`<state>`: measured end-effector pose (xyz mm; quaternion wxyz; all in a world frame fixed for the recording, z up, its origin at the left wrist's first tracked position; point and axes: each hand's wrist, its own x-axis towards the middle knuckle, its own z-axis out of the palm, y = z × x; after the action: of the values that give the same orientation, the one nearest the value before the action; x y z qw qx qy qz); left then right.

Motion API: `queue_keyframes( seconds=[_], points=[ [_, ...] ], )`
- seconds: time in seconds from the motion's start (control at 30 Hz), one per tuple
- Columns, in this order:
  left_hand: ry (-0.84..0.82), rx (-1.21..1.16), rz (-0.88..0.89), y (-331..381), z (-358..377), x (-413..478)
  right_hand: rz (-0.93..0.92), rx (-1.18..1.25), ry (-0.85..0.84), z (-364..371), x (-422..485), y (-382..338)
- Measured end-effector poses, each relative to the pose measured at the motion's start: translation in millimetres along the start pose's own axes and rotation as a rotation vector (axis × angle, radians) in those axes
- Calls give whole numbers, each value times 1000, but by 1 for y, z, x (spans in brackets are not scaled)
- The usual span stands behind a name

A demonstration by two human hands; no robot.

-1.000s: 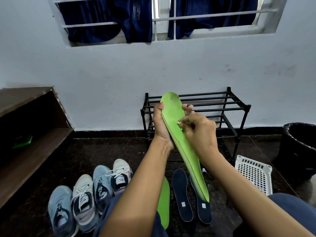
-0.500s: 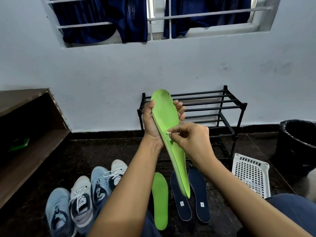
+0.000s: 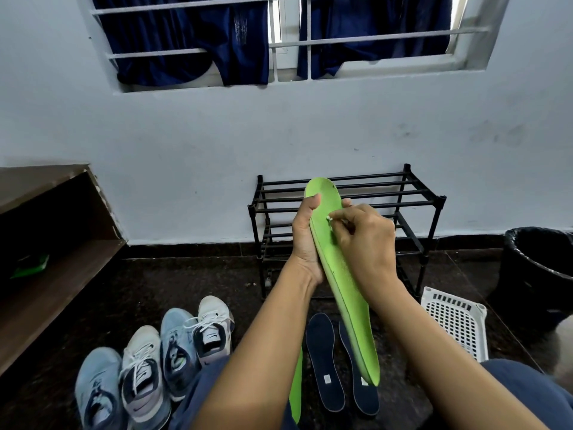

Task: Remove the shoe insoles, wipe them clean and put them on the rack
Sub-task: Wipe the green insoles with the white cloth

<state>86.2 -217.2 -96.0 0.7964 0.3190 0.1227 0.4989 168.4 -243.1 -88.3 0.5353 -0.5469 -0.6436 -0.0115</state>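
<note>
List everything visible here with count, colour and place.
Held insole: 1, green, upright before rack.
Floor insole: 1, green, under left forearm.
Dark insoles: 2, navy, floor, side by side.
Shoes: 4, light blue and white, floor left.
Rack: 1, black, against wall.
Basket: 1, white, right of rack.
Bin: 1, black, far right.
Shelf: 1, brown, left.
Cloths: 2, navy, on window bars.
Left hand: 1, grips held insole.
Right hand: 1, pinches white wipe against held insole.
</note>
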Motion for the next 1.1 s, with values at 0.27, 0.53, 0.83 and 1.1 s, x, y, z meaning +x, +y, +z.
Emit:
queue_keyframes(
  seconds=[0.27,0.53,0.83,1.1],
  points=[
    [17,-18,88,23,-24,5,165,248,-482,-15,-16,-11],
    [-50,-11,140,24,-19,1,236,336,-315,-12,-21,-14],
    [-83,-85,65,2,-6,6,169,255,-126,-13,-5,-10],
    [-81,-112,72,10,-11,4,102,245,-284,-18,-5,-11]
  ],
)
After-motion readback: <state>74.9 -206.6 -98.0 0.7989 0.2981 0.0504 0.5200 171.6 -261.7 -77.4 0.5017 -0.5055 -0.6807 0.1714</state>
